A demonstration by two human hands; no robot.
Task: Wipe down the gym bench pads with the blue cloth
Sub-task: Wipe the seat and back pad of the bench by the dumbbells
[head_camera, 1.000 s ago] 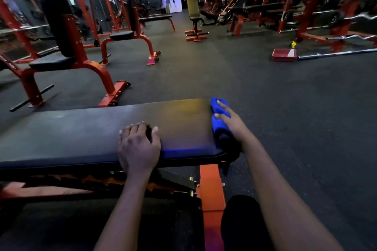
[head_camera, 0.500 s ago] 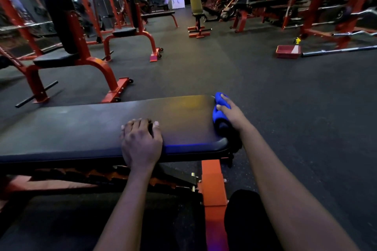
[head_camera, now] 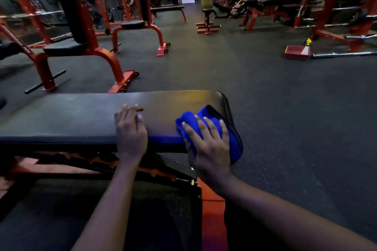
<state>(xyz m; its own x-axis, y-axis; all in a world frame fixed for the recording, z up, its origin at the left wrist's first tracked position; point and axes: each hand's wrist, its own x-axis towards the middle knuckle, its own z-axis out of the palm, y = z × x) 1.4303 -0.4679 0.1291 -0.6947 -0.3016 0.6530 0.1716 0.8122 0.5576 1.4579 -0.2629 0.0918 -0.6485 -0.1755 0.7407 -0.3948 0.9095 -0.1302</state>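
A long black bench pad point(head_camera: 81, 116) on an orange frame point(head_camera: 212, 210) runs across in front of me. The blue cloth point(head_camera: 204, 116) is bunched on the pad's near right corner and hangs over its end. My right hand point(head_camera: 208, 144) lies flat on the cloth with fingers spread and straight, pressing it onto the pad. My left hand point(head_camera: 130, 128) rests palm down on the pad's near edge, a little left of the cloth, fingers straight and holding nothing.
Dark rubber floor point(head_camera: 285, 108) spreads beyond the bench. Orange seated benches point(head_camera: 81, 47) stand at the back left, a yellow-padded bench point(head_camera: 206, 6) at the far centre. A red tray point(head_camera: 297, 53) and a barbell point(head_camera: 344, 54) lie on the floor at right, before racks.
My right hand has carried the cloth from the pad's right end face onto the near right corner of its top. My left hand stays in place on the pad.
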